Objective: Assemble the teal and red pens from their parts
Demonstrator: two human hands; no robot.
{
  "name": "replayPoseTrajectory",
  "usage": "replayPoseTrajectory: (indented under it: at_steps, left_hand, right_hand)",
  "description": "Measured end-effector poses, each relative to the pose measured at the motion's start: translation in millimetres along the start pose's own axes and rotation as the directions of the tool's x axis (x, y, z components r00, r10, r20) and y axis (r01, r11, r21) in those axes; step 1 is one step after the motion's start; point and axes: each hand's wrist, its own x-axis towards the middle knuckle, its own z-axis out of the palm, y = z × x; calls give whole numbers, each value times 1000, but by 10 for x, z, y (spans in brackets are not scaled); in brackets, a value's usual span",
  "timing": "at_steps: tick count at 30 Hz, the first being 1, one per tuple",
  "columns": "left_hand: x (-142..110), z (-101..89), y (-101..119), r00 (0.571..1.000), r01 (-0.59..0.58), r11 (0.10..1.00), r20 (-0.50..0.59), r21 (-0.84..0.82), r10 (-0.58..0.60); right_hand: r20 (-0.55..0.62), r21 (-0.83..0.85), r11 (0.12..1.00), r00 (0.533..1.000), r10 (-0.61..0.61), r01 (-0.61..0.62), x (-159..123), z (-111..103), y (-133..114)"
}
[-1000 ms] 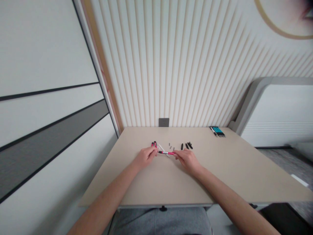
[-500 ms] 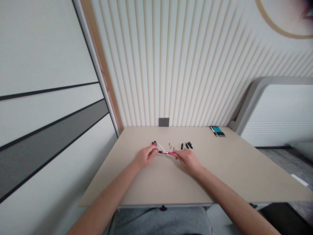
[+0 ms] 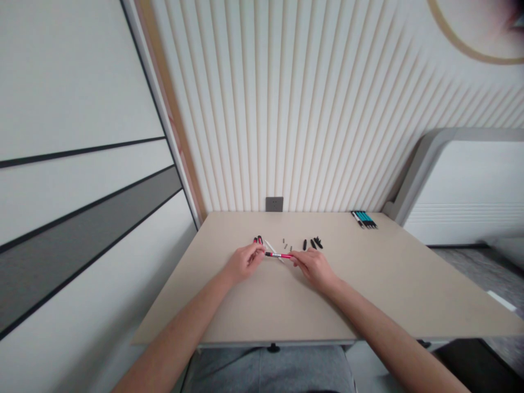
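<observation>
A pink-and-black pen [image 3: 278, 255] lies level between my hands, just above the tabletop. My left hand [image 3: 244, 262] pinches its left end and my right hand [image 3: 313, 268] grips its right end. Just beyond my left fingers stand pink-and-black pen parts [image 3: 257, 240], and a thin white strip [image 3: 270, 246] partly passes under the pen. Farther right lie tiny grey pieces [image 3: 286, 242], then black pen parts [image 3: 305, 245] and a small black cluster [image 3: 316, 243].
The beige table [image 3: 327, 305] fills the lower middle, with its far edge against a ribbed cream wall. A row of teal-and-black pens [image 3: 364, 219] lies at the far right edge. A grey wall socket [image 3: 274, 204] sits just above the table.
</observation>
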Motion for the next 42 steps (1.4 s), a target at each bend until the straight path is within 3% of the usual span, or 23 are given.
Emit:
replayPoseTrajectory:
  at_steps: [42]
  left_hand:
    - [24, 26, -24, 1000, -9, 999, 14, 32, 8]
  right_hand:
    - [-8, 0, 1000, 1000, -17, 17, -4, 7, 7]
